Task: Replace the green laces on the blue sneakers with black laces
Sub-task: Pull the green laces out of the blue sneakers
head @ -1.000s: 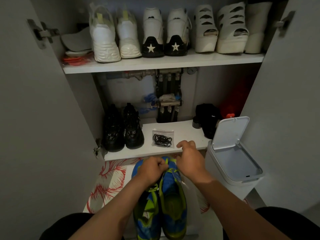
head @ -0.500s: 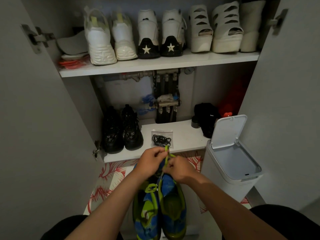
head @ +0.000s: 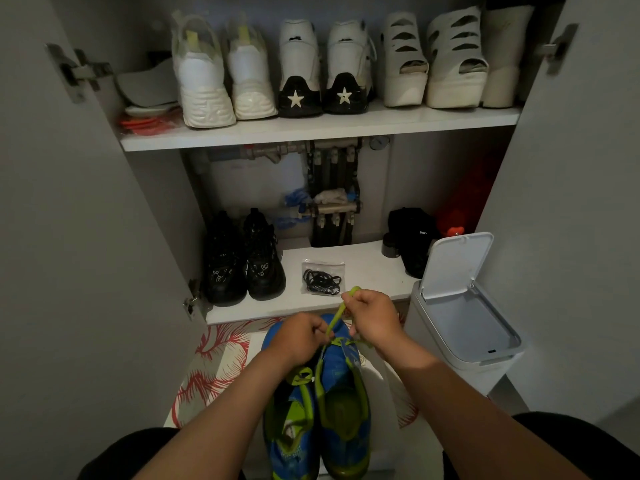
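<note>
The blue sneakers (head: 343,393) stand side by side on the floor between the person's forearms. At their toe end the left hand (head: 294,337) pinches the green lace (head: 338,311). The right hand (head: 374,318) grips it higher, and it looks taut. Beyond, black laces (head: 322,282) lie bagged on the lower shelf (head: 363,265). Above them, a pair of shoes (head: 320,67) has a white star on each heel.

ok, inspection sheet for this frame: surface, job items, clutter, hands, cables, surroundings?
surface: patterned mat under the blue sneakers.
job's things: blue sneakers side by side; green lace raised above them; black laces bagged on lower shelf.
clutter: black shoes on that shelf; white bin, lid up.
grippers: left hand and right hand both pinch the green lace.
cables: nothing seen.
surroundings: open cupboard, white shoes on upper shelf, pipes behind.
</note>
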`<state>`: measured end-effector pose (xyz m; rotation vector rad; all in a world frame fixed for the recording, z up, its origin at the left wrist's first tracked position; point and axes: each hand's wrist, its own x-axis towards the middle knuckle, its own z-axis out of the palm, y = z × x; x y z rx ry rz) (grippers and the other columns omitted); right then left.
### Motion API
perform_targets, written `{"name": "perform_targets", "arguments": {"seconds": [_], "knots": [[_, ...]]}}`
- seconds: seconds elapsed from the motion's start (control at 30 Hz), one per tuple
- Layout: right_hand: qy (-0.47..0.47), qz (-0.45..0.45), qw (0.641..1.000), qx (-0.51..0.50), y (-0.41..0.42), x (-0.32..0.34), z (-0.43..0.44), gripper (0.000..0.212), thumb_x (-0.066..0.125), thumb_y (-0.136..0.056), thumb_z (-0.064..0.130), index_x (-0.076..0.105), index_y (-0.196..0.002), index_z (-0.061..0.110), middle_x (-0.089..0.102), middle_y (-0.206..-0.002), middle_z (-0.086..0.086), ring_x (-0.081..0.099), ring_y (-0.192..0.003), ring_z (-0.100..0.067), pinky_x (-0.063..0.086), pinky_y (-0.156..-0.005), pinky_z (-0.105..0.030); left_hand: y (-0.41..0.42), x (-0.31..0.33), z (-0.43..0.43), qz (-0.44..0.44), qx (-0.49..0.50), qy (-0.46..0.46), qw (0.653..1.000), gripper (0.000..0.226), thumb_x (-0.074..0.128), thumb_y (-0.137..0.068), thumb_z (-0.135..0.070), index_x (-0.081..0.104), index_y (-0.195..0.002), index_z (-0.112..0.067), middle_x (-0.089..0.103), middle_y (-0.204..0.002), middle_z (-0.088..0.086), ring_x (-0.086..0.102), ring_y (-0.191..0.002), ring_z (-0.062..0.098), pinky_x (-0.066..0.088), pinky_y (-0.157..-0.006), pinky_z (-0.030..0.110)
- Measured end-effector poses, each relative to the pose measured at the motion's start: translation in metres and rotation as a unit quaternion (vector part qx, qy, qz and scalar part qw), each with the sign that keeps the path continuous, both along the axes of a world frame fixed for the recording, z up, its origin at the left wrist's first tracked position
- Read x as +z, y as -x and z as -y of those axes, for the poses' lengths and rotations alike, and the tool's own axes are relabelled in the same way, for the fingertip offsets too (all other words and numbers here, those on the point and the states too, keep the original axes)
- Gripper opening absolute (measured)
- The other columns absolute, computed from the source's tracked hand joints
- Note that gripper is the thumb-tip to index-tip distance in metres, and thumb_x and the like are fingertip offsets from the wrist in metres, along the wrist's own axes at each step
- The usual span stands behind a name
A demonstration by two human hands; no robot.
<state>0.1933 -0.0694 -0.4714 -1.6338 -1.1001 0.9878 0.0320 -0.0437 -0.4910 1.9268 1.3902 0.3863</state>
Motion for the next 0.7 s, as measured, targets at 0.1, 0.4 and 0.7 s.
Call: {"name": "perform_targets", "arguments": {"seconds": [0.1, 0.4, 0.7], "knots": [[0.067, 0.001, 0.997, 0.036, 0.002, -0.003, 0.002, 0.013, 0.058, -0.096, 0.011, 0.068, -0.089, 0.007, 0.061, -0.053, -0.005, 0.052, -0.034, -0.013, 0.040, -0.038, -0.019, -0.001, 0.003, 0.000, 0.073, 0.029, 0.006, 0.997, 0.030, 0.067, -0.088, -0.011, 0.068, -0.065, -0.030, 0.065, -0.061, -0.006, 0.055, -0.059, 0.000, 0.044, -0.063, 0.020], [0.145, -0.002, 0.972, 0.183, 0.015, 0.003, 0.009, 0.027, 0.065, -0.090, 0.010, 0.066, -0.116, 0.014, 0.071, -0.062, 0.004, 0.055, -0.040, -0.010, 0.033, -0.036, -0.021, -0.005, 0.035, -0.013, 0.317, 0.142, 0.004, 0.938, 0.022, 0.067, -0.089, -0.006, 0.074, -0.085, -0.026, 0.076, -0.082, 0.001, 0.064, -0.070, 0.006, 0.051, -0.066, 0.020], [0.131, -0.162, 0.977, 0.044, -0.002, 0.014, -0.004, 0.024, 0.044, -0.099, 0.020, 0.059, -0.114, 0.008, 0.072, -0.080, -0.007, 0.060, -0.048, -0.019, 0.037, -0.043, -0.022, -0.003, 0.025, -0.004, 0.165, -0.023, -0.001, 0.986, 0.020, 0.076, -0.084, -0.011, 0.077, -0.090, -0.029, 0.073, -0.085, -0.017, 0.068, -0.086, 0.000, 0.052, -0.081, 0.014]]}}
